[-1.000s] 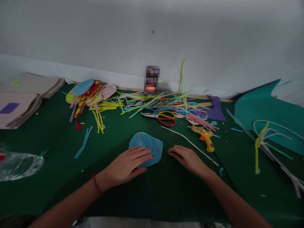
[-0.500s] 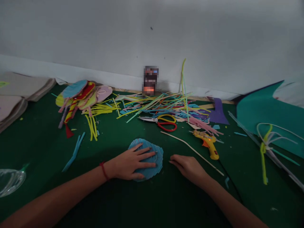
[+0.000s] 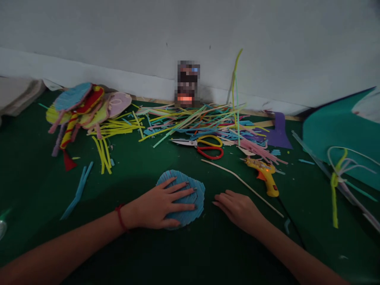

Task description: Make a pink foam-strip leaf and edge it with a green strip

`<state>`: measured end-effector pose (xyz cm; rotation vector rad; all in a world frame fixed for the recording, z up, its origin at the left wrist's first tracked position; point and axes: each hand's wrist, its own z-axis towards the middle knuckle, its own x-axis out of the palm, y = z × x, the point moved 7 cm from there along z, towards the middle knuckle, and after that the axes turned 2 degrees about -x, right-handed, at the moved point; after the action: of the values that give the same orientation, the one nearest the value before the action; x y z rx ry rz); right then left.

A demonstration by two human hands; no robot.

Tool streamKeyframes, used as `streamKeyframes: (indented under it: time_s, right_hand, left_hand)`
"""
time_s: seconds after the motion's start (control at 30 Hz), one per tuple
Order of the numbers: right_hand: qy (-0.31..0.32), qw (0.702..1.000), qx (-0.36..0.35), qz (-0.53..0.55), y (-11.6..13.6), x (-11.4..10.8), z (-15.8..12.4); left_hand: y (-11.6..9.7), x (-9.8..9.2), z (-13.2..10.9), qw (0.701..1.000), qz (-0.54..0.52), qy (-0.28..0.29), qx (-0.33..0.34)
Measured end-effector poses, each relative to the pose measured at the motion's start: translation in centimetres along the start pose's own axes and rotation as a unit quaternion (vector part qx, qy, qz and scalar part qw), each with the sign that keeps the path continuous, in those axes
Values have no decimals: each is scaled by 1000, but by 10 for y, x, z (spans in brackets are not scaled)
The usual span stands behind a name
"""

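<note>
My left hand (image 3: 162, 204) lies flat with fingers spread on a roughly round blue disc (image 3: 200, 198), covered in thin ridged strips. The palm and fingers hide the disc's middle and lower left part. Just right of the disc, apart from it, my right hand (image 3: 239, 208) rests on the green tabletop (image 3: 190, 257) with its fingers curled in. Nothing shows between those fingers. A thin pale strip (image 3: 237, 177) runs slantwise behind the right hand. Beyond it lies a yellow hot glue gun (image 3: 267, 177), its small orange light lit. Scissors (image 3: 194, 143) with yellow and red handles lie farther back.
A pile of coloured strips (image 3: 190, 126) spreads along the wall, below an upright blurred-out phone-like object (image 3: 187, 84). Finished-looking fan shapes (image 3: 73, 97) are stacked at left, near two blue strips (image 3: 77, 192). Teal sheet (image 3: 335, 126) and tied strips (image 3: 334, 182) lie at right.
The view has shifted slightly. My left hand stays flat on the blue disc. The right hand's curled fingers have loosened a little beside it.
</note>
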<state>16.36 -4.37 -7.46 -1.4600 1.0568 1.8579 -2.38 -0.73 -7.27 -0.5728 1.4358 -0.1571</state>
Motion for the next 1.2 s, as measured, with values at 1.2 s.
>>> streamKeyframes:
  time_s: [1.2]
  right_hand:
    - [-68,996,-37,-53,16,-2,-9]
  left_hand:
    - [-3,0,2,998,53,10,16]
